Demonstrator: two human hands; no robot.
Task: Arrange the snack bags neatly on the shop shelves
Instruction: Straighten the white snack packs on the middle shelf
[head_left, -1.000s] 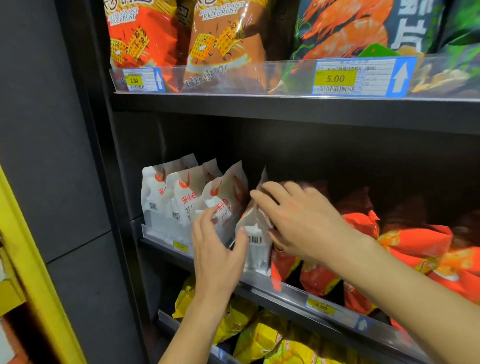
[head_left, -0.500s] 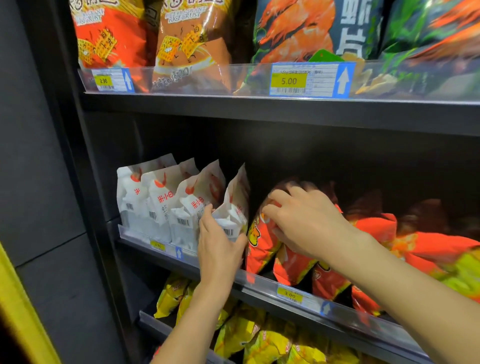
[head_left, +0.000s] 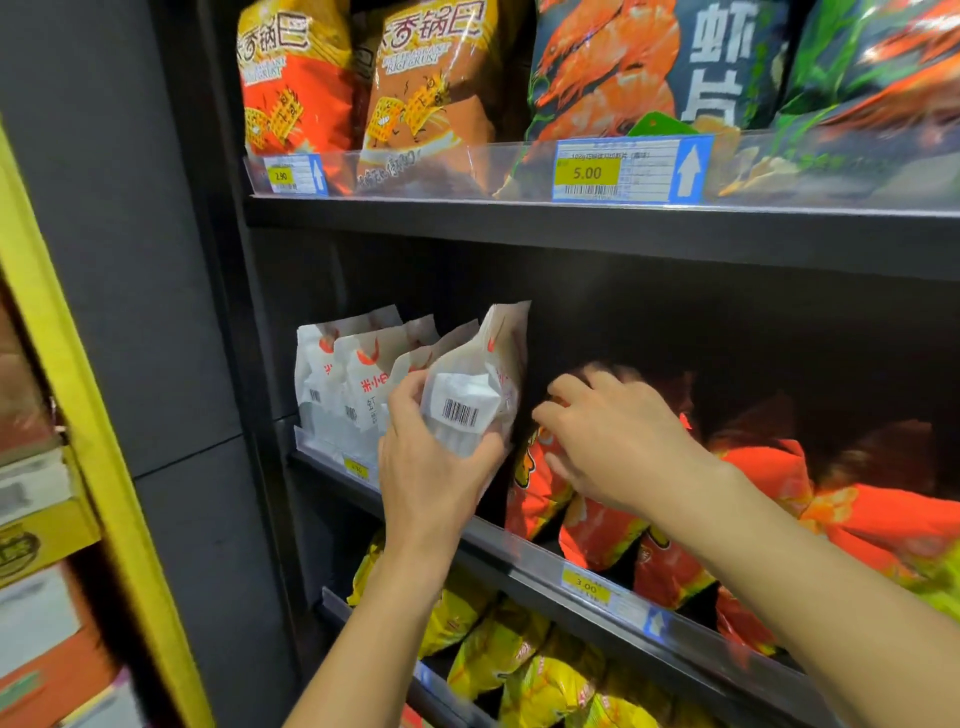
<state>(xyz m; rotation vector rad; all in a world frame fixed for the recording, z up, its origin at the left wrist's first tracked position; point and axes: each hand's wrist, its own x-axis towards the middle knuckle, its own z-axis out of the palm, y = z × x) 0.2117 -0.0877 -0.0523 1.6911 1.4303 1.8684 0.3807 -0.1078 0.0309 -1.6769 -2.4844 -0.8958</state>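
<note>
My left hand (head_left: 431, 467) grips a white snack bag (head_left: 475, 384) with a barcode, holding it up off the middle shelf (head_left: 524, 561) in front of a row of the same white bags (head_left: 353, 384) at the shelf's left end. My right hand (head_left: 613, 441) rests with curled fingers on the top of a red snack bag (head_left: 535, 483) just right of the white one. More red and orange bags (head_left: 831, 509) lie slumped along the right of that shelf.
The top shelf (head_left: 597, 228) carries orange rice-crust bags (head_left: 431, 88) and prawn-cracker bags (head_left: 649, 67) behind clear price rails. Yellow bags (head_left: 519, 654) fill the bottom shelf. A yellow-framed rack (head_left: 78, 415) with boxes stands at the left.
My left hand has closed round the rightmost white bag and lifted it away from the red bags. My right hand moved from the white bag onto the red bag.
</note>
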